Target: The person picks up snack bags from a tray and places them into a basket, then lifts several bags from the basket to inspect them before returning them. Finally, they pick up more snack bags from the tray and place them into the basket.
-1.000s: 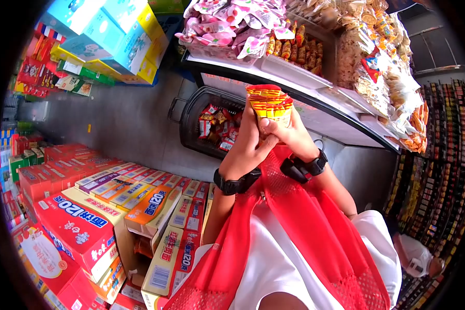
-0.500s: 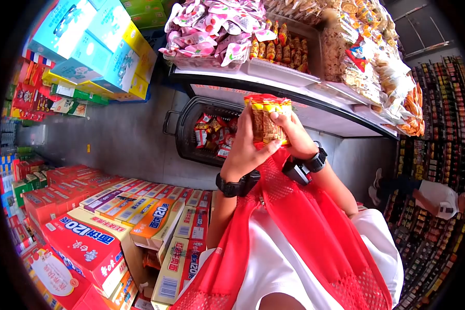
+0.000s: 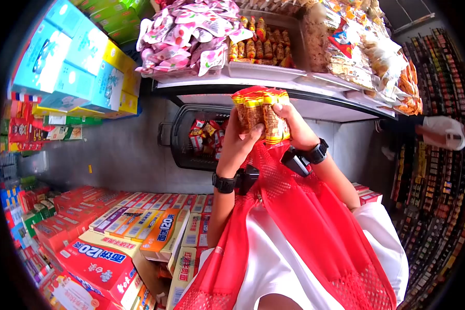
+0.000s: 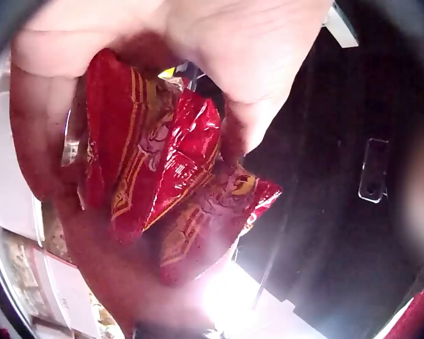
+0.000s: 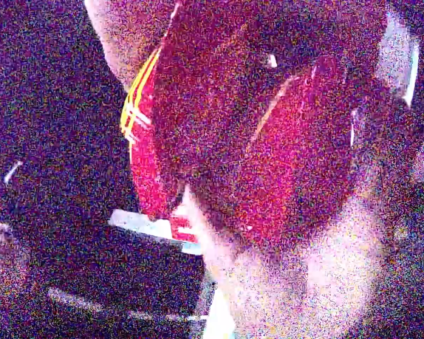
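Several small red-and-yellow snack packets (image 3: 254, 111), printed with a brown snack, stand side by side in a bunch between both hands. My left hand (image 3: 236, 142) grips the bunch from the left, its thumb across the front. From the other side my right hand (image 3: 298, 128) holds it, thumb on the front near the top. In the left wrist view the shiny red wrappers (image 4: 184, 159) fan out between the fingers. Grain blurs the right wrist view, where red wrapping (image 5: 297, 162) sits against pale fingers. Below and left of the hands, a black basket (image 3: 176, 144) holds similar loose packets (image 3: 205, 135).
Ahead runs a display counter (image 3: 341, 111) with pink-and-white packets (image 3: 183, 36), a tray of small yellow-wrapped snacks (image 3: 261, 44) and bagged goods. Cartons (image 3: 101, 263) stack at lower left, blue boxes (image 3: 70, 85) at upper left. Another person (image 3: 444, 133) is at the right.
The bunch has tipped from showing its top ends to showing the packets' printed fronts. Both hands still hold it. The head view has turned, and the other person now appears higher at the right.
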`<state>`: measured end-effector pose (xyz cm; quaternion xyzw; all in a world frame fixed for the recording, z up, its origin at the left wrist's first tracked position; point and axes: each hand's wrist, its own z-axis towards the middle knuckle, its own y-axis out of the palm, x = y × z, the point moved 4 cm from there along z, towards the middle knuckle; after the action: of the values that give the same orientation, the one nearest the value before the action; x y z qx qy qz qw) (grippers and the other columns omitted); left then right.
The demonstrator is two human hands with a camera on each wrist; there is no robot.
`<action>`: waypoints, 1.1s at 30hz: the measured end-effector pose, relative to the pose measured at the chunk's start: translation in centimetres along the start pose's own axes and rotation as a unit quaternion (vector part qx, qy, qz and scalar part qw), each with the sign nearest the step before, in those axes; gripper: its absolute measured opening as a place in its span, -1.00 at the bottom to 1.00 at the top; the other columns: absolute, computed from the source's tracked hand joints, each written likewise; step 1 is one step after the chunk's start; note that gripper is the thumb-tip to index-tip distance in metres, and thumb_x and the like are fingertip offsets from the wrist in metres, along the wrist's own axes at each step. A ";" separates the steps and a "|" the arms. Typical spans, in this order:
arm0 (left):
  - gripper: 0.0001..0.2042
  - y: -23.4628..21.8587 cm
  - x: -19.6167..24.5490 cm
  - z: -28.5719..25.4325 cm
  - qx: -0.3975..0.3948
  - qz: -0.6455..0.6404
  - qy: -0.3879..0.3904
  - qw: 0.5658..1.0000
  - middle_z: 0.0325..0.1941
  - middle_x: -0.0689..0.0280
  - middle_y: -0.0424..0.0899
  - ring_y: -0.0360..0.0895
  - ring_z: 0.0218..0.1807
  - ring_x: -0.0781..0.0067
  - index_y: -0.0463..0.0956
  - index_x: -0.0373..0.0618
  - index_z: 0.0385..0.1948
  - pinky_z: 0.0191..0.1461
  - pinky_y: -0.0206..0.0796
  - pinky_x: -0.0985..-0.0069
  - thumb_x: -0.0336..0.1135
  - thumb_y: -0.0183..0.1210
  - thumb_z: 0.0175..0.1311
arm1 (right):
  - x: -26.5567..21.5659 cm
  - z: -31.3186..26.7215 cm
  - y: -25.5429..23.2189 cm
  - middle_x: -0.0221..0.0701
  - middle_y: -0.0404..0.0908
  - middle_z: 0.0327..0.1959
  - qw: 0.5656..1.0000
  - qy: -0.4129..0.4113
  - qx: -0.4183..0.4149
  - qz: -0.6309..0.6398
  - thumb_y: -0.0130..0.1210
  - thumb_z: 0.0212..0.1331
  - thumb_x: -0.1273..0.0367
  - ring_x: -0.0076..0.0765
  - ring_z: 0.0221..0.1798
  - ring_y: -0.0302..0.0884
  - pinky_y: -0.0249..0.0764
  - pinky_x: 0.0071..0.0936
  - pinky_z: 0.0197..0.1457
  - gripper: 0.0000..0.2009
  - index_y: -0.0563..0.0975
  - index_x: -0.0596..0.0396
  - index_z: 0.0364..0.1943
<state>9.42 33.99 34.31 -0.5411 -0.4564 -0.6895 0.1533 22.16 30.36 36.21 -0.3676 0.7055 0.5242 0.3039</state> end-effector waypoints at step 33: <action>-0.50 -4.8 -4.1 3.6 0.092 0.053 -0.114 0.988 0.28 0.12 0.27 0.32 0.22 0.26 0.06 -0.06 0.31 0.18 0.21 0.47 -0.11 -0.18 0.38 | -11.4 22.7 -15.0 -0.32 0.58 -0.28 0.891 -0.108 0.154 -0.414 0.25 0.00 0.29 -0.53 -0.29 0.52 0.48 -0.56 -0.30 -0.60 0.43 0.34 -0.20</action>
<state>9.72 38.30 28.44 -0.6230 -0.5031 -0.5696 0.1853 41.86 51.77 31.73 -0.5163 0.5237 0.2724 0.6205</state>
